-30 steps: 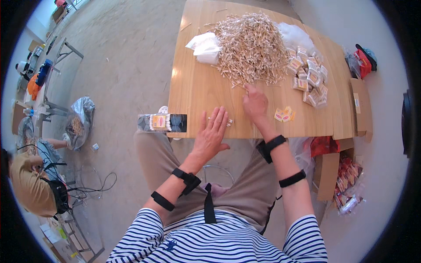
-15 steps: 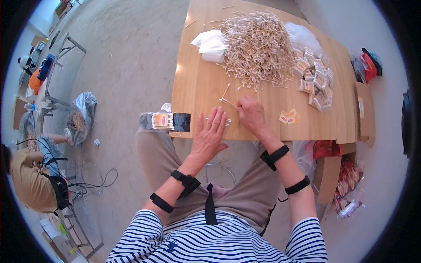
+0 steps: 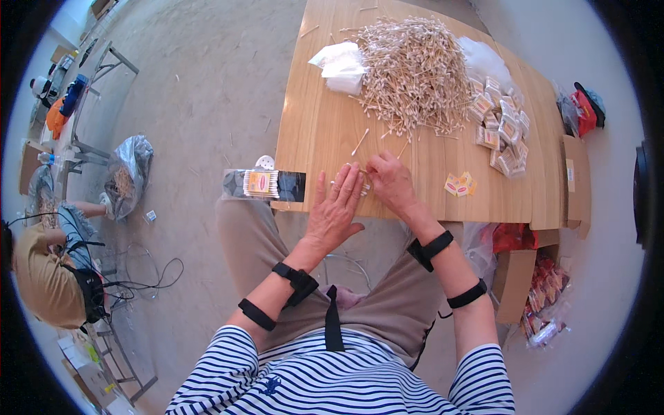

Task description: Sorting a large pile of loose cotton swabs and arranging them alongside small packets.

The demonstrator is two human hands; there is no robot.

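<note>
My left hand (image 3: 337, 206) lies flat near the table's front edge, fingers stretched out and thumb apart. White tips of a few cotton swabs (image 3: 364, 187) show beside its fingertips; whatever lies beneath the palm is hidden. Close against it, my right hand (image 3: 394, 181) is closed in a pinch, with a thin cotton swab (image 3: 402, 149) sticking out past its knuckles. One loose swab (image 3: 360, 142) rests just beyond both hands. Left of them, a pack of swabs with a yellow card (image 3: 261, 183) sits on a dark strip at the table's edge.
A big heap of cotton swabs (image 3: 415, 76) covers the far table, with clear plastic bags (image 3: 342, 68) to its left. Filled small packs (image 3: 508, 131) are piled at right. Yellow cards (image 3: 459, 185) lie nearer. Cardboard boxes (image 3: 515, 283) stand at right; a person (image 3: 52, 277) sits far left.
My right hand has shifted slightly left, closer to my left fingertips. The swab it pinched now points away past the knuckles. The whole view has shifted a little.
</note>
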